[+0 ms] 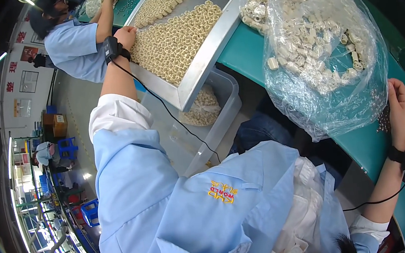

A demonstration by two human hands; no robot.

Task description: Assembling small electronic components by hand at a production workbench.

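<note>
My left hand (126, 37) reaches to the left edge of a metal-framed tray (192, 80), its fingers curled beside the closely packed cream parts (177, 39). Whatever those fingertips hold is hidden. At the far right, my right hand (399, 103) is over the green table by the edge of a clear plastic bag (330, 107). Its fingers are bent together, and anything between them is too small to name. Small metal pieces (383, 120) lie scattered beside it. Loose cream plastic parts (303, 45) fill much of the bag.
Below the tray stands a translucent plastic bin (232, 100) with a bag of cream parts (203, 107) inside. A co-worker in a light blue shirt (74, 53) works at the upper left. Black cables run from both my wrist straps. Blue stools (67, 148) stand farther off.
</note>
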